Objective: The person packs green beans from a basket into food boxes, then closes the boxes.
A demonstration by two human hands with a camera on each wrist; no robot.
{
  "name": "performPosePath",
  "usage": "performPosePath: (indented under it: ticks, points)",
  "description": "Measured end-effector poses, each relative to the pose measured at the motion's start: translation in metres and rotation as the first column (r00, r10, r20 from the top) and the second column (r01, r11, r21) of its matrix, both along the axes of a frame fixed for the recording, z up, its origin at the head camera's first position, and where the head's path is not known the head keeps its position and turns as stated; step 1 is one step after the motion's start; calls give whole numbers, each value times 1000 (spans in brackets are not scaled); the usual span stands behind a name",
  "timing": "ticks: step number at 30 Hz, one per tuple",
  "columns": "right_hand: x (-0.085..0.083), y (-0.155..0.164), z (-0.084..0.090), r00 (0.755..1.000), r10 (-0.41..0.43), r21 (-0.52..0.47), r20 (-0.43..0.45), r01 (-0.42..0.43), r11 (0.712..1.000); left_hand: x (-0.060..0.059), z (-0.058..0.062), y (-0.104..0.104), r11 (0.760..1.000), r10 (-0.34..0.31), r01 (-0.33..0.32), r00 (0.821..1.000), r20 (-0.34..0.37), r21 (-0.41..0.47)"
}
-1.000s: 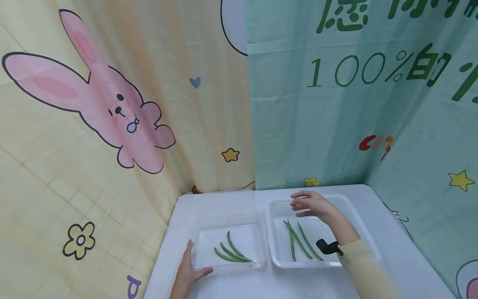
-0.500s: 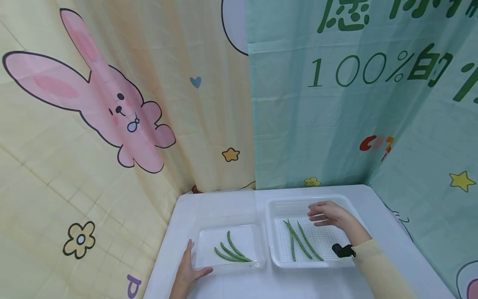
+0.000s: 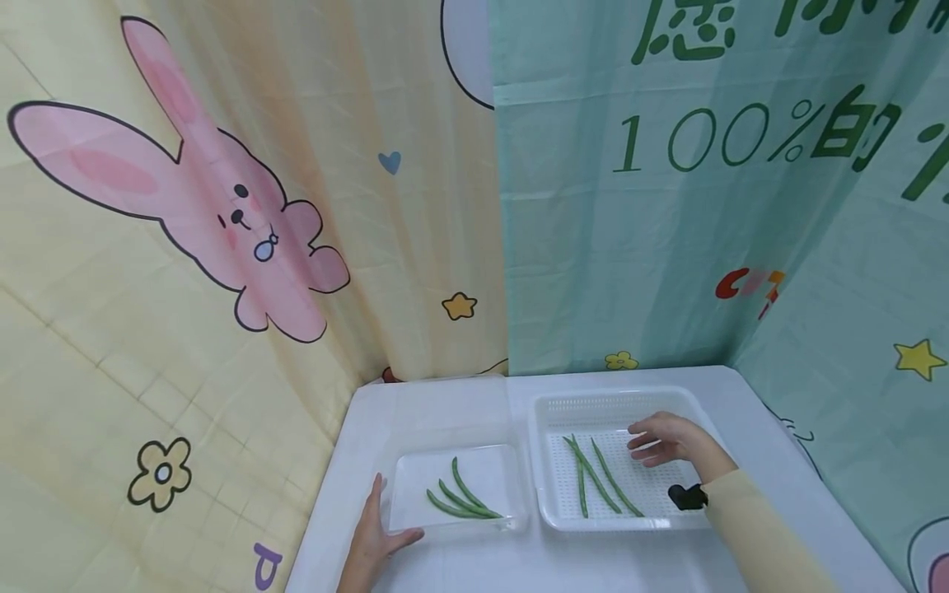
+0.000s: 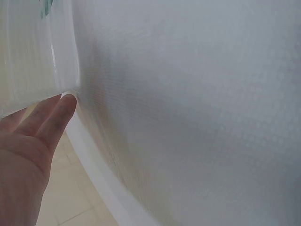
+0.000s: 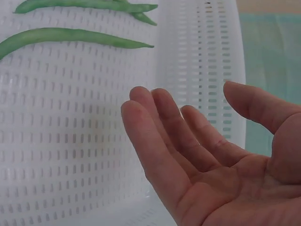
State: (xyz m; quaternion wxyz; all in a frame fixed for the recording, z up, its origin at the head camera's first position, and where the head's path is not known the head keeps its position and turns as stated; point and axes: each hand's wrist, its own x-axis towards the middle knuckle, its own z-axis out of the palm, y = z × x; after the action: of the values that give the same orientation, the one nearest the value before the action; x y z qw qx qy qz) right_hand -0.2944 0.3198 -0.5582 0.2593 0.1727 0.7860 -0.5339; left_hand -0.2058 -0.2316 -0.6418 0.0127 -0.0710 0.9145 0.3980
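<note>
In the head view, a clear plastic box [image 3: 412, 450] holds three green beans [image 3: 461, 497], fanned out with their ends together at its front right. My left hand [image 3: 371, 535] rests at the box's left front corner, thumb spread along the front and straight fingers along the side; in the left wrist view its fingers touch the box wall [image 4: 59, 52]. To the right, a white perforated basket [image 3: 544, 502] holds three more beans [image 3: 596, 478], two of them crossed. Above its right half hovers my right hand [image 3: 670, 441], fingers relaxed and holding nothing, apart from the beans [image 5: 80, 36].
Both containers stand side by side on a white-covered table [image 3: 474, 568]. Printed curtains [image 3: 415, 247] hang behind and on both sides of the table. A small black device [image 3: 687, 497] is worn on the right wrist.
My right hand has moved right and lower, from above the basket's back left to over its right half. The left hand, box and beans have stayed in place.
</note>
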Motion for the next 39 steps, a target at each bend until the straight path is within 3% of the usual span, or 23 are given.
performPosePath:
  ticks: [6, 18, 39]
  points:
    - [3, 4, -14, 999, -1, 48, 40, -1, 999, -2, -1, 0, 1000, 0, 0, 1000, 3, 3]
    - [11, 3, -33, 998, -14, -1, 67, 15, 1000, 1, 1, 0, 1000, 8, -8, 1000, 12, 11]
    - [3, -41, -41, 998, 31, 99, 48, -35, 994, 0, 0, 0, 1000, 1, -1, 1000, 14, 24]
